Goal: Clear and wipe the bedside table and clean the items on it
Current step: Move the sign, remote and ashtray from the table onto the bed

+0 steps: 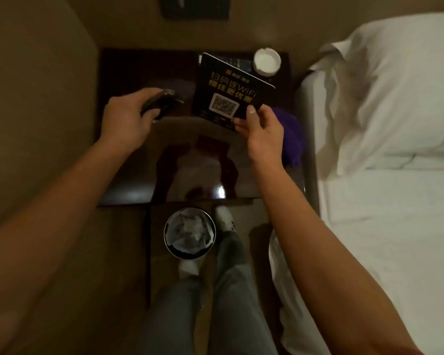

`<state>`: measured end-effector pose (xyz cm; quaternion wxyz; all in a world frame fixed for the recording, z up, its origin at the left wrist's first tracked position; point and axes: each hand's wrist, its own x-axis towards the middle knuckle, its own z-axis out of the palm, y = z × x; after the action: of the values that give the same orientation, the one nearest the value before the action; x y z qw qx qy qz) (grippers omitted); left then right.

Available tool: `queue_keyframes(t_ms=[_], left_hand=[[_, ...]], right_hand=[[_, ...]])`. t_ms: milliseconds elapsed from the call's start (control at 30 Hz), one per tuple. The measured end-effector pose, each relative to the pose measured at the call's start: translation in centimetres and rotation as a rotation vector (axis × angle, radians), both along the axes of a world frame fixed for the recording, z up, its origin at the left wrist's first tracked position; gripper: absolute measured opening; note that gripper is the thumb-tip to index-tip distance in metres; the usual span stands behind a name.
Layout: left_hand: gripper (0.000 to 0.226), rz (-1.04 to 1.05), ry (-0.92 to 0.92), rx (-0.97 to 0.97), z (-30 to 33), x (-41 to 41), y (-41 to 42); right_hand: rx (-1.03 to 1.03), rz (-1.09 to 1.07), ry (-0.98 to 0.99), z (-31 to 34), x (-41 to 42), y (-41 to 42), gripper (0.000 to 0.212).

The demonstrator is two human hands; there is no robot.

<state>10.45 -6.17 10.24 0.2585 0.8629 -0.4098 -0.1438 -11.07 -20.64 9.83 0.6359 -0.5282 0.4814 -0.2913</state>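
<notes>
Head view: my right hand point(260, 129) pinches the WiFi card point(228, 93) while my left hand point(128, 116) clasps the remote point(162, 102), both lifted off the surface point(128, 175) left of the ashtray point(267, 61) for wiping.

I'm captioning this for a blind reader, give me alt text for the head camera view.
Over a dark bedside table, the right hand holds a black WiFi QR sign and the left hand a dark remote; behind sits a white ashtray.
</notes>
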Motion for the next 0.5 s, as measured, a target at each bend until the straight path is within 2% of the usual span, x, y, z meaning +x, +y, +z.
queue_keyframes(t_ms=[333, 500], left_hand=[[0.046, -0.294, 0.013, 0.099, 0.4, -15.6, -2.2], [0.045, -0.542, 0.014, 0.139, -0.1, -24.8, -3.1]], right_hand=[[0.069, -0.392, 0.059, 2.2, -18.7, 6.5, 0.013], [0.104, -0.558, 0.087, 2.3, -29.0, 8.7, 0.012]])
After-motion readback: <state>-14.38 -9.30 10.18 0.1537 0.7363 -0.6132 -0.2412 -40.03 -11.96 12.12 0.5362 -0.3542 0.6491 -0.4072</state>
